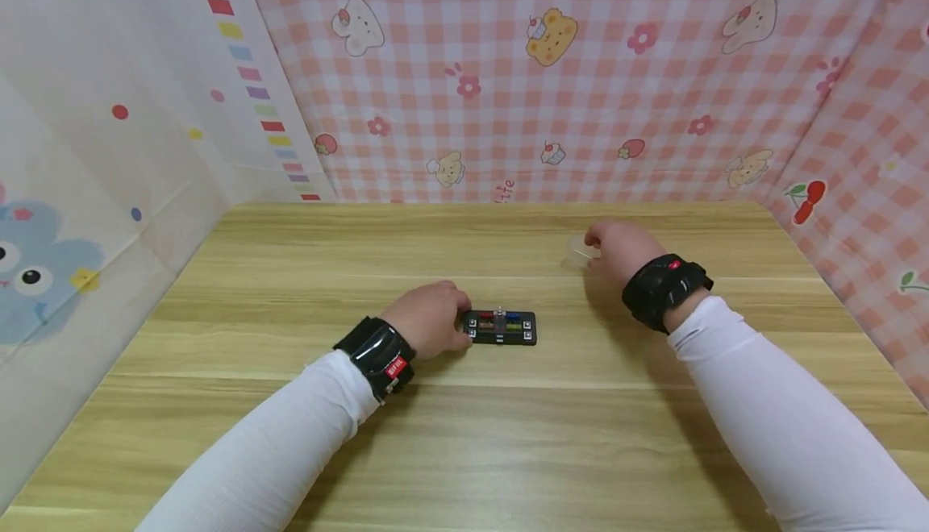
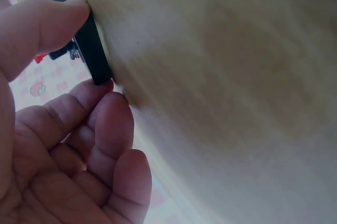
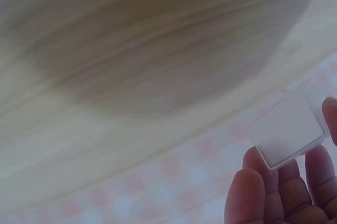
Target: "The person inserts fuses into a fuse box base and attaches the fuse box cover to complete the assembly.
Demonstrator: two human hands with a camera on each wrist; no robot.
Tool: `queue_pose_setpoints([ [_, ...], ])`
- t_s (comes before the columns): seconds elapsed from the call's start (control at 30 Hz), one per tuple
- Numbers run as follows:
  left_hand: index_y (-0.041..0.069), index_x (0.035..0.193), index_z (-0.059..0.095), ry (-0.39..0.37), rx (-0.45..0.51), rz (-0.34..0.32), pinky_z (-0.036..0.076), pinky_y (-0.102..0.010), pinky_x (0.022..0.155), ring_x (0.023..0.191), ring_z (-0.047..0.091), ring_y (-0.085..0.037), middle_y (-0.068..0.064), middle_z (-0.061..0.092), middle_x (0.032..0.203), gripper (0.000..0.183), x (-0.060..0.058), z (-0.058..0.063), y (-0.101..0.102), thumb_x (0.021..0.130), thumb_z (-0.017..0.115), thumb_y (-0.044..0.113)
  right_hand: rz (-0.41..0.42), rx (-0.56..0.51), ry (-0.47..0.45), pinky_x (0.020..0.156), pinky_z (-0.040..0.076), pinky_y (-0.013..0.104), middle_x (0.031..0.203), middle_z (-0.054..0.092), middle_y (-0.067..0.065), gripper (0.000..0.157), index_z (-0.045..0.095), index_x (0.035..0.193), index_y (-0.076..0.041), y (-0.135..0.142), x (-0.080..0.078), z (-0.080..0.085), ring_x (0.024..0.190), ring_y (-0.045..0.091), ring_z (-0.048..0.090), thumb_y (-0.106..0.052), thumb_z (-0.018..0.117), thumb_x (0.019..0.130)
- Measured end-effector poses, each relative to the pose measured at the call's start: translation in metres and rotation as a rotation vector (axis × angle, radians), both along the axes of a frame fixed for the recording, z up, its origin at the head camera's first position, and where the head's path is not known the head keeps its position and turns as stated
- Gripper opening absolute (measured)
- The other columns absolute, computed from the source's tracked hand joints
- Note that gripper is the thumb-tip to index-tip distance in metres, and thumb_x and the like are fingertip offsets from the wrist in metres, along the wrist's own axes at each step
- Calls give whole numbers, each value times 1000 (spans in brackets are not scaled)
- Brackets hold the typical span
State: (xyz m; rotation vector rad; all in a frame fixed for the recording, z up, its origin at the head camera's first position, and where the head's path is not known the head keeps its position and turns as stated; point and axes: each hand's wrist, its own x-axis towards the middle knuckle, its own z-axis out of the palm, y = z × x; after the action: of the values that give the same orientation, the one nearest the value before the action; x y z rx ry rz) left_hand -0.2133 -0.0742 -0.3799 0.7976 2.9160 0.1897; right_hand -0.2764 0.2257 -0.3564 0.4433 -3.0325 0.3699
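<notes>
A small black fuse block (image 1: 501, 327) with red, blue, yellow and brownish blade fuses lies on the wooden table. My left hand (image 1: 430, 321) pinches its left end between thumb and fingers. The left wrist view shows the block's black side (image 2: 96, 58) against the thumb and fingertips, with a small spring-like metal part sticking out. Farther back and to the right, my right hand (image 1: 626, 251) holds a clear plastic cover (image 1: 577, 251) by its edges. Seen from the right wrist, the cover (image 3: 287, 132) is boxy and see-through, with fingers below it and the thumb at its side.
Wood-grain table (image 1: 464, 451) extends around both hands. Behind it hangs a pink checked cloth (image 1: 508, 113), with a white patterned cloth (image 1: 145, 153) on the left and more pink cloth (image 1: 871, 137) on the right. Both wrists wear black straps (image 1: 664, 290).
</notes>
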Motion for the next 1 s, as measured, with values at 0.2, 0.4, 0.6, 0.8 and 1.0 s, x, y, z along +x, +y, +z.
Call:
queue_pose_setpoints([
  [0.2,13,108,67,4,0,1,45,-29,75,76,50,-9,5,57,94,46,0,0,0,73,75,42,65,-13,12,80,47,46,101,63,12,28,63,104,-5,-22,17,4,87,24,56,-14,73,80],
  [0.4,13,107,67,-5,5,8,46,-29,73,75,50,-10,5,57,93,46,1,1,1,73,75,43,128,-18,-5,85,46,46,104,64,12,28,62,106,-4,-36,32,8,94,24,56,-13,72,81],
  [0.6,12,106,68,-13,16,11,46,-30,72,73,50,-10,5,56,92,45,2,2,1,73,76,42,207,-22,-13,82,48,44,101,64,7,26,63,105,-8,-51,45,8,91,20,56,-14,72,82],
  [0.8,12,107,68,-7,9,13,45,-28,71,72,50,-10,5,56,91,46,2,3,2,73,76,42,314,-44,-8,82,49,42,102,64,5,26,63,105,-10,-64,57,10,90,18,56,-14,72,82],
  [1.0,14,105,68,-6,0,8,44,-27,68,71,50,-10,6,54,89,43,1,3,2,73,75,42,385,-61,-18,81,49,41,103,64,4,28,63,107,-11,-75,66,10,91,17,56,-15,73,82],
])
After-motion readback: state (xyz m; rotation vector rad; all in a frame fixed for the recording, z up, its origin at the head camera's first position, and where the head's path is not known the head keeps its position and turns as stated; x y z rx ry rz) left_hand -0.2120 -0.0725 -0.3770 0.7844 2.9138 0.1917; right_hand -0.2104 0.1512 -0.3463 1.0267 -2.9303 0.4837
